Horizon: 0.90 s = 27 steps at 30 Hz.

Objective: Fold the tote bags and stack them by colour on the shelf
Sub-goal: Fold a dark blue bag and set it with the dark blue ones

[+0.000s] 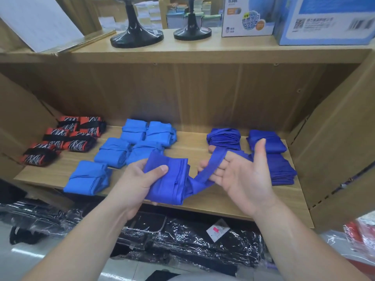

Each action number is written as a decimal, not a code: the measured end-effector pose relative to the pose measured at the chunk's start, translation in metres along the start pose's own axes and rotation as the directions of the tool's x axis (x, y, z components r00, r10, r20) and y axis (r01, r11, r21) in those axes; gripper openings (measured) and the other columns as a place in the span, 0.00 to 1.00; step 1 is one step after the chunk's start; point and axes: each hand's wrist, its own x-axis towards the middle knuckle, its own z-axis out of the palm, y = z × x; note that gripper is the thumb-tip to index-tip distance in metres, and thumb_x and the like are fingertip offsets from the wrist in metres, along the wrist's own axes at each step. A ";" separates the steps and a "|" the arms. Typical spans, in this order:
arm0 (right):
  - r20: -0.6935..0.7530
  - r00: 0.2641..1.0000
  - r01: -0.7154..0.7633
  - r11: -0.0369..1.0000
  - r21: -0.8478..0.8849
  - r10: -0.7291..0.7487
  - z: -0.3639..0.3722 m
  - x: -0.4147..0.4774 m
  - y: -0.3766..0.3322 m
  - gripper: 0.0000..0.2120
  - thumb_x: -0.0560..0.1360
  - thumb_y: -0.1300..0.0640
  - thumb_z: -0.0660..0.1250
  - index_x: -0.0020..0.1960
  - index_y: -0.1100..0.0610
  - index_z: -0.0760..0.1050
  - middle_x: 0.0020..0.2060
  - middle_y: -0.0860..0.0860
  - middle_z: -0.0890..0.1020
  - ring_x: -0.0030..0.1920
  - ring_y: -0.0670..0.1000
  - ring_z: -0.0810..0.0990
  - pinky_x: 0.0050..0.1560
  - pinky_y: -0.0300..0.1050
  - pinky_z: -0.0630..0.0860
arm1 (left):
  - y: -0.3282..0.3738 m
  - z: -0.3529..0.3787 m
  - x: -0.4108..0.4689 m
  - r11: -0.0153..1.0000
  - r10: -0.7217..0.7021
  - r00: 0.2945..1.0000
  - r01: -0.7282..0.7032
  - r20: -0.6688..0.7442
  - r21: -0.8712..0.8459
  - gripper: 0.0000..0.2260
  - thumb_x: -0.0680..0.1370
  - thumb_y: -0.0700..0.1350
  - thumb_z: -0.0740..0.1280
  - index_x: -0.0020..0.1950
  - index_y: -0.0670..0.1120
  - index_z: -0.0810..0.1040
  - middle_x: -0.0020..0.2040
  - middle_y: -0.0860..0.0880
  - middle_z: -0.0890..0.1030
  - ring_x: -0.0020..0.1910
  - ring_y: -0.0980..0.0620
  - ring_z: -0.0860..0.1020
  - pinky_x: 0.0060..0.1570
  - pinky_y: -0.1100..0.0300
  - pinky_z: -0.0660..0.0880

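A dark blue tote bag [172,179], folded into a thick bundle, is gripped by my left hand [138,179] above the shelf's front edge. Its strap [215,161] runs right and wraps across the straight fingers of my right hand [243,175], palm up. On the wooden shelf [203,201] lie several folded light blue bags [113,153] in the middle, several red and black patterned bags [67,138] at the left, and dark blue folded bags [269,155] at the right.
Black items wrapped in clear plastic [182,240] lie below the shelf. Two black stands [138,35] and blue boxes [324,21] sit on the upper shelf. Cardboard flaps [334,149] flank the shelf at both sides. Red packets [363,234] show at the far right.
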 end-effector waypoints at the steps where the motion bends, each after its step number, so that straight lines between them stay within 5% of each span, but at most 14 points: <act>1: -0.025 0.999 -0.035 0.999 -0.026 0.034 -0.002 0.000 0.002 0.53 0.69 0.23 0.44 0.67 0.68 0.72 0.47 0.68 0.82 0.56 0.66 0.81 0.64 0.61 0.75 | -0.004 -0.003 0.005 0.998 -0.010 1.000 0.010 -0.004 0.062 0.08 0.74 0.45 0.74 0.48 0.43 0.81 0.34 0.45 0.81 0.26 0.48 0.75 0.22 0.60 0.68; 4: -0.063 0.978 -0.207 0.963 -0.170 0.199 -0.009 0.000 0.020 0.47 0.72 0.28 0.46 0.66 0.68 0.73 0.46 0.66 0.83 0.52 0.62 0.82 0.59 0.56 0.78 | -0.022 -0.012 0.025 0.963 -0.088 0.996 0.082 0.011 0.255 0.08 0.76 0.43 0.74 0.50 0.41 0.81 0.39 0.39 0.84 0.34 0.46 0.79 0.30 0.56 0.72; 8: -0.167 0.948 -0.309 0.907 -0.286 0.270 -0.022 -0.004 0.048 0.37 0.75 0.33 0.51 0.61 0.64 0.77 0.50 0.62 0.85 0.51 0.56 0.85 0.56 0.49 0.78 | -0.047 -0.006 0.046 0.884 -0.113 0.990 0.059 0.089 0.464 0.05 0.76 0.43 0.74 0.47 0.43 0.81 0.38 0.47 0.84 0.36 0.52 0.79 0.34 0.58 0.75; 12: -0.260 0.932 -0.309 0.930 -0.201 0.253 -0.034 -0.005 0.060 0.26 0.85 0.46 0.50 0.58 0.64 0.79 0.52 0.65 0.84 0.51 0.59 0.83 0.55 0.51 0.79 | -0.061 0.002 0.058 0.663 0.103 0.993 -0.111 0.056 0.740 0.24 0.66 0.63 0.73 0.57 0.52 0.81 0.51 0.51 0.83 0.49 0.51 0.80 0.56 0.49 0.77; 15: -0.315 0.933 -0.239 0.953 -0.185 0.173 -0.038 -0.004 0.064 0.17 0.84 0.58 0.52 0.58 0.65 0.77 0.53 0.66 0.82 0.49 0.60 0.80 0.50 0.53 0.80 | -0.066 0.012 0.052 0.409 0.444 0.895 -0.248 0.046 0.878 0.21 0.66 0.52 0.81 0.56 0.50 0.82 0.48 0.50 0.76 0.48 0.48 0.75 0.52 0.53 0.75; 18: -0.304 0.946 -0.219 0.912 -0.346 0.111 -0.037 -0.003 0.066 0.14 0.83 0.63 0.54 0.54 0.64 0.79 0.45 0.59 0.83 0.43 0.54 0.79 0.48 0.50 0.80 | -0.073 0.028 0.044 0.445 0.543 0.818 -0.471 0.189 0.762 0.12 0.69 0.32 0.75 0.47 0.45 0.83 0.42 0.54 0.73 0.39 0.59 0.72 0.47 0.67 0.73; 20: -0.276 0.957 -0.207 0.863 -0.461 0.082 -0.034 -0.003 0.066 0.13 0.85 0.60 0.57 0.50 0.62 0.79 0.40 0.55 0.82 0.40 0.49 0.79 0.46 0.46 0.80 | -0.081 0.034 0.041 0.500 0.529 0.819 -0.514 0.224 0.698 0.13 0.71 0.27 0.69 0.47 0.44 0.84 0.43 0.52 0.77 0.42 0.59 0.74 0.49 0.74 0.69; 24: -0.201 0.979 -0.137 0.792 -0.595 0.018 -0.024 -0.002 0.064 0.14 0.84 0.59 0.62 0.41 0.58 0.79 0.34 0.52 0.79 0.39 0.48 0.79 0.46 0.48 0.81 | -0.078 0.039 0.030 0.712 0.371 0.888 -0.459 0.271 0.531 0.11 0.76 0.43 0.62 0.51 0.47 0.84 0.50 0.51 0.79 0.54 0.56 0.77 0.58 0.61 0.72; 27: -0.202 0.979 -0.127 0.778 -0.615 0.000 -0.021 0.002 0.062 0.16 0.84 0.56 0.62 0.42 0.62 0.78 0.35 0.56 0.79 0.38 0.50 0.78 0.44 0.47 0.80 | -0.080 0.038 0.027 0.745 0.342 0.888 -0.456 0.308 0.487 0.12 0.72 0.54 0.68 0.52 0.52 0.83 0.51 0.54 0.78 0.53 0.52 0.77 0.54 0.56 0.72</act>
